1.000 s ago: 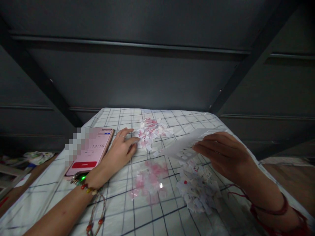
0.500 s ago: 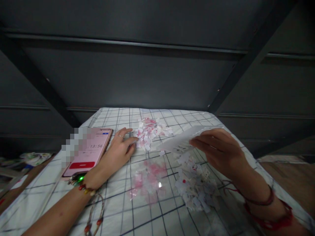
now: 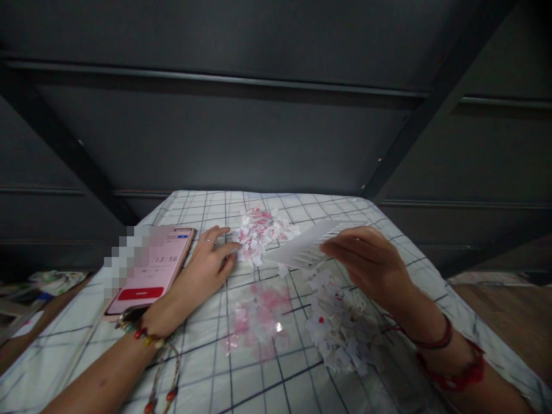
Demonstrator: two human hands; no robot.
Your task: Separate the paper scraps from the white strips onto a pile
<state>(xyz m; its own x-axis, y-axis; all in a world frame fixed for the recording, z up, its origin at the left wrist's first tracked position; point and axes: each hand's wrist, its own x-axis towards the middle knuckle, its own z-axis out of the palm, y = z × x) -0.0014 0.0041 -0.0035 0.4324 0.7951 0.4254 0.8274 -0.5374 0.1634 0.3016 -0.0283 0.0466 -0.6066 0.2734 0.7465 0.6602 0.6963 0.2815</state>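
My right hand (image 3: 373, 261) grips a flat white slotted sheet (image 3: 297, 244) by its right edge, holding it tilted over the cloth. Its slots show near my fingers. Below it lies a heap of white paper scraps (image 3: 345, 330). My left hand (image 3: 211, 259) rests on the cloth with fingers apart, holding nothing; its fingertips are beside a pile of white and pink paper scraps (image 3: 261, 230). Between my forearms, nearer to me, spreads a patch of clear and pink plastic pieces (image 3: 261, 316).
A pink-cased phone (image 3: 146, 276) lies left of my left wrist, its screen partly pixelated. The white checked cloth (image 3: 202, 374) covers the table. A dark panelled wall (image 3: 241, 132) stands at the table's far edge. Blurred clutter (image 3: 56, 282) is low at the left.
My right hand has shifted slightly left with the slotted sheet, and more of its slots now show. My left hand stays beside the scrap pile.
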